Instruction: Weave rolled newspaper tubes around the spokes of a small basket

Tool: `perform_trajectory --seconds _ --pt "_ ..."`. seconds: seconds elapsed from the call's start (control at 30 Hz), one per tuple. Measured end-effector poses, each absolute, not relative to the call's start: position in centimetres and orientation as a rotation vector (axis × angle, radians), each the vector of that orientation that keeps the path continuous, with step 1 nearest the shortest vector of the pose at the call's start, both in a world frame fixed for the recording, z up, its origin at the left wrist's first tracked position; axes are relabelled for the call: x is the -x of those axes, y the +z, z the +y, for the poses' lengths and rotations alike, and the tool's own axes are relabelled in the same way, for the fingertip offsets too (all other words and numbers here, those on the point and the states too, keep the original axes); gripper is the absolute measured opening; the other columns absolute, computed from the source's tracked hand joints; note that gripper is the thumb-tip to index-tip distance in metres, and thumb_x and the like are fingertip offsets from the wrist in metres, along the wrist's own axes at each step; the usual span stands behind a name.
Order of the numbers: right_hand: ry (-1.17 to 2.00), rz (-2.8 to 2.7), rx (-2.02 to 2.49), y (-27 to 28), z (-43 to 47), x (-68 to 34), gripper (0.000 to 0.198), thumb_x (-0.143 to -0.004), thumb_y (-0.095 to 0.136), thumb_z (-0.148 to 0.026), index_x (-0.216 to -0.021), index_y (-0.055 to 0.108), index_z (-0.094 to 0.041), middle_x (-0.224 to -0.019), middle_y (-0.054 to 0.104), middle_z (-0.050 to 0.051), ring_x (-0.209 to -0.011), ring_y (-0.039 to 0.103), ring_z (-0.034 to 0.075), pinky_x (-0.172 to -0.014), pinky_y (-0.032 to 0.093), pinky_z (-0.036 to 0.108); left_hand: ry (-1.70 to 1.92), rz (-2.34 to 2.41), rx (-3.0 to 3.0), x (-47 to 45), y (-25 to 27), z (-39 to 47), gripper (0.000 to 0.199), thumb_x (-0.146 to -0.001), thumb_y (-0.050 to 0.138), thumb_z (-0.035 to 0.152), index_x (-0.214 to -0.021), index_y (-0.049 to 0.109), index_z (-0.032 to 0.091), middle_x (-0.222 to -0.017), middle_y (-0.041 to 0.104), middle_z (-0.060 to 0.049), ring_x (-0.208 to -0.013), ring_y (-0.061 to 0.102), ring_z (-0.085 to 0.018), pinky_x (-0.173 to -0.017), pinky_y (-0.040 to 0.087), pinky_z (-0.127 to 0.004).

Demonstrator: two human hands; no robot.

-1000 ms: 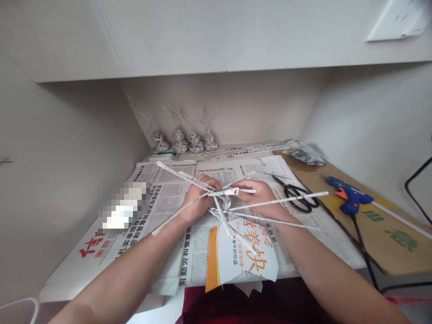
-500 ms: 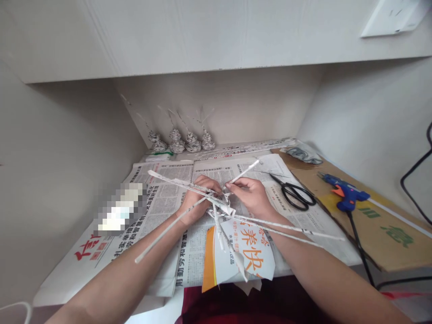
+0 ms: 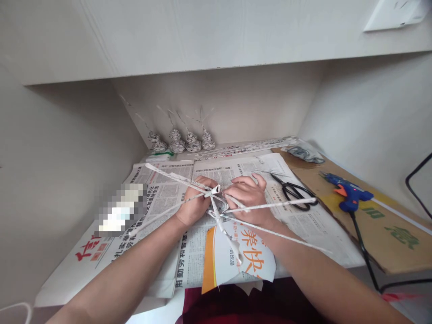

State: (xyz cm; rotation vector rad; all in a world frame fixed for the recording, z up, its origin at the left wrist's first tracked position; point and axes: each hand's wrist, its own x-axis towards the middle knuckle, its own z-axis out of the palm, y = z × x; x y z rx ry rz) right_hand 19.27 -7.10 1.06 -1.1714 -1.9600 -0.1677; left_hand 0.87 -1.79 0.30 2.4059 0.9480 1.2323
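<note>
My left hand (image 3: 195,204) is closed around the near-hidden middle of a small weave of newspaper tubes (image 3: 221,207). Long paper tubes (image 3: 276,205) stick out from it on several sides, and one short tube end (image 3: 216,190) points up at me. On the right of the weave, my right hand (image 3: 248,198) pinches a paper tube with thumb and fingertips, while its other fingers are lifted. Under the near tubes lies a cut piece of printed white-and-orange carton (image 3: 258,258). Palms and fingers hide much of the weave.
Newspaper (image 3: 162,198) covers the table. Black scissors (image 3: 297,195) lie to the right, beside a blue glue gun (image 3: 351,193) on cardboard (image 3: 378,234). Several woven gourd shapes (image 3: 193,141) stand at the back near a bundle of paper tubes (image 3: 249,146). A cabinet (image 3: 202,36) overhangs above.
The weave has turned in my hands, and a tube on the right now points higher, across the scissors. My right hand's fingers have moved over the weave's right side.
</note>
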Motion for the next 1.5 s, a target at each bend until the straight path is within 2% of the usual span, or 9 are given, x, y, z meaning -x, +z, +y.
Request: perform_trajectory --seconds 0.17,0.4,0.6,0.73,0.9,0.97,1.17,1.3,1.5 --pt "-0.081 -2.010 1.104 0.6 -6.5 -19.4 0.012 -0.085 0.059 -0.025 -0.083 0.071 -0.026 -0.081 0.072 -0.001 -0.090 0.061 0.017 -0.091 0.031 0.036 1.229 0.886 -2.450 -0.9 0.4 -1.8 0.008 -0.083 0.062 0.014 -0.076 0.063 0.018 -0.090 0.069 -0.003 -0.088 0.060 -0.017 -0.083 0.045 -0.031" --pt "-0.044 -1.904 1.294 1.2 -6.9 -19.2 0.019 -0.084 0.065 -0.037 -0.072 0.071 -0.024 -0.080 0.072 0.002 -0.093 0.057 0.024 -0.086 0.030 0.039 1.195 1.017 -2.330 -1.1 0.2 -2.1 0.018 -0.074 0.059 0.003 -0.073 0.067 0.019 -0.076 0.068 -0.002 -0.080 0.061 -0.018 -0.077 0.048 -0.030" --pt "-0.031 -1.920 1.287 1.4 -6.7 -19.2 0.022 -0.083 0.066 -0.042 -0.069 0.072 -0.026 -0.076 0.072 0.002 -0.091 0.056 0.024 -0.087 0.030 0.042 1.193 1.093 -2.180 -1.2 -0.1 -2.3 0.032 -0.073 0.060 0.004 -0.097 0.072 0.022 -0.090 0.072 -0.002 -0.083 0.066 -0.017 -0.081 0.053 -0.030" --pt "-0.101 -1.885 1.309 1.4 -6.7 -19.2 0.022 -0.072 0.074 -0.045 -0.069 0.071 -0.024 -0.077 0.072 0.002 -0.095 0.055 0.026 -0.087 0.028 0.043 1.198 1.101 -2.177 -1.2 -0.5 -1.9 0.024 -0.074 0.062 0.008 -0.088 0.075 0.022 -0.088 0.073 -0.003 -0.086 0.067 -0.019 -0.083 0.053 -0.032" --pt "-0.200 -1.920 1.327 1.4 -7.1 -19.0 0.001 -0.075 0.068 -0.023 -0.074 0.068 -0.022 -0.082 0.071 0.004 -0.094 0.055 0.026 -0.081 0.031 0.041 1.089 1.020 -2.049 -1.4 -0.6 -2.0 0.022 -0.079 0.060 0.013 -0.092 0.075 0.022 -0.089 0.075 -0.002 -0.082 0.069 -0.019 -0.077 0.055 -0.030" --pt "-0.204 -1.861 1.317 1.4 -7.1 -18.9 0.006 -0.075 0.064 -0.019 -0.078 0.067 -0.022 -0.082 0.070 0.005 -0.090 0.057 0.025 -0.081 0.033 0.040 1.082 1.012 -2.002 -1.6 -0.6 -2.1 0.019 -0.081 0.061 0.017 -0.092 0.075 0.022 -0.088 0.076 -0.001 -0.079 0.070 -0.019 -0.074 0.055 -0.030" --pt "0.012 -1.641 1.352 1.2 -6.7 -19.1 0.008 -0.081 0.061 -0.026 -0.074 0.063 -0.023 -0.074 0.069 0.002 -0.075 0.061 0.021 -0.079 0.038 0.037 1.076 1.006 -1.918 -1.7 -0.1 -2.4 0.017 -0.080 0.062 0.018 -0.090 0.075 0.019 -0.082 0.076 -0.001 -0.072 0.070 -0.019 -0.065 0.055 -0.027" --pt "-0.124 -1.723 1.361 1.0 -6.6 -19.2 0.008 -0.077 0.066 -0.027 -0.072 0.062 -0.022 -0.077 0.069 0.005 -0.081 0.061 0.025 -0.080 0.037 0.040 0.992 1.084 -1.895 -1.6 0.2 -2.7 0.016 -0.077 0.064 0.018 -0.088 0.075 0.020 -0.076 0.075 0.000 -0.066 0.069 -0.017 -0.060 0.053 -0.025" --pt "-0.003 -1.669 1.290 1.4 -6.8 -19.4 0.009 -0.084 0.060 -0.030 -0.080 0.064 -0.023 -0.077 0.068 0.004 -0.075 0.061 0.022 -0.076 0.042 0.036 1.052 1.075 -2.096 -1.7 0.4 -3.2 0.012 -0.078 0.063 0.018 -0.082 0.074 0.020 -0.080 0.073 -0.001 -0.075 0.068 -0.018 -0.072 0.053 -0.027"
